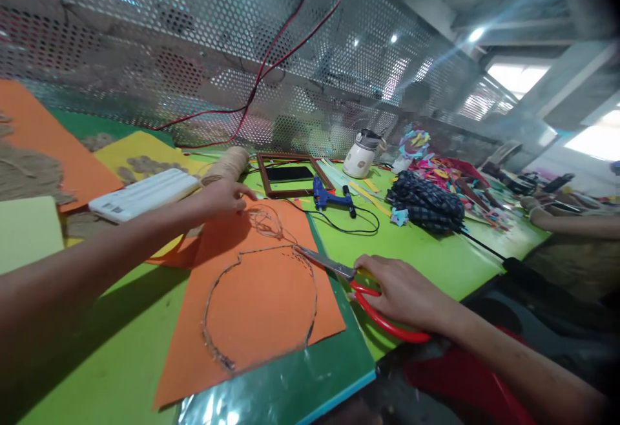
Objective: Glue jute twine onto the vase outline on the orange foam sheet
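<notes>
My right hand [402,289] grips a pair of scissors [339,269] with red handles. The blades look closed, and their tips touch the upper right of a twine outline [206,315] shaped like a round pot. That outline lies on an orange sheet [271,302]. My left hand [225,199] is over the top of the sheet with its index finger stretched out, in front of a twine roll [227,165]. Loose twine [266,221] lies tangled just below its fingers; I see nothing held in them.
A blue glue gun [332,197] with a black cord stands behind the sheet. Beyond are a brown frame [264,176] around a phone [290,174], a white flask [361,154] and a folded umbrella [426,202]. A white pack [145,194] lies left. A person's arm [571,223] reaches in at far right.
</notes>
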`<state>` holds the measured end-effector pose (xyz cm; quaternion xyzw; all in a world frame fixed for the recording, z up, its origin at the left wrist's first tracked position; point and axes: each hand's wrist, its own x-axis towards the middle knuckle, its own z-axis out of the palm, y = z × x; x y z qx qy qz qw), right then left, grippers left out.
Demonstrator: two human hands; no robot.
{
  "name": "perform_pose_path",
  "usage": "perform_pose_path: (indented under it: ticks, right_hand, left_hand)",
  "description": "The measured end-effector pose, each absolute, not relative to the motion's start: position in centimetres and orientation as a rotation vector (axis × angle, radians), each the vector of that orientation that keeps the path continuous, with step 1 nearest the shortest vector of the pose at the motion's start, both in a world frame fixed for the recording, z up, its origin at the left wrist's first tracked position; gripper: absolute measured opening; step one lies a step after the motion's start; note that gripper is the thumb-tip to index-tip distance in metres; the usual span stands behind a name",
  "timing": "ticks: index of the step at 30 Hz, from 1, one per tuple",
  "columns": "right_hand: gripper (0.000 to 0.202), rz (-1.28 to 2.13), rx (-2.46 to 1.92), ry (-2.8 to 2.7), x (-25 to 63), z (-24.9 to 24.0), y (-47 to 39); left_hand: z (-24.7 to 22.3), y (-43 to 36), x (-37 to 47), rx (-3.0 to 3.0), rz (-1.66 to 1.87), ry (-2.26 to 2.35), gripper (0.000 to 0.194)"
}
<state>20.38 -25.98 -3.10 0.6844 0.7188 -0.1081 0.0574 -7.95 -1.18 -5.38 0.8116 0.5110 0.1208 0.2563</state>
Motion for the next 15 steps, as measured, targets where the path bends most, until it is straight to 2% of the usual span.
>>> perform_pose_path:
  ticks: [3,9,11,12,14,15]
  right_hand:
    - [0.038,-0.312,2.075,2.172,19.3,-3.1,-26.2]
    - [0.038,-0.259,2.065,2.137,17.8,-2.8,-26.4]
    - [0.038,-0.254,2.059,2.13,17.6,-2.7,-26.4]
    - [0.038,-0.254,2.058,2.127,17.4,-2.6,-26.3]
    - [0.038,-0.253,2.061,2.118,17.2,-2.5,-26.3]
    - [0.038,-0.248,2.064,2.116,17.2,-2.4,-26.3]
  left_hand:
    - [-5.9,-1.2,-8.6,2.296,0.256,1.358,0.022]
    - [-4.7,-1.1,-10.0,2.464,0.192,1.314,0.012]
    - [-3.5,-2.1,-9.9,2.581,0.35,1.302,0.01]
    - [-3.0,-2.8,-9.5,2.725,0.572,1.247,0.011]
    - [-2.4,-4.7,-8.1,2.848,0.833,0.882,0.013]
    - [-2.4,-5.6,-7.1,2.846,0.755,0.678,0.016]
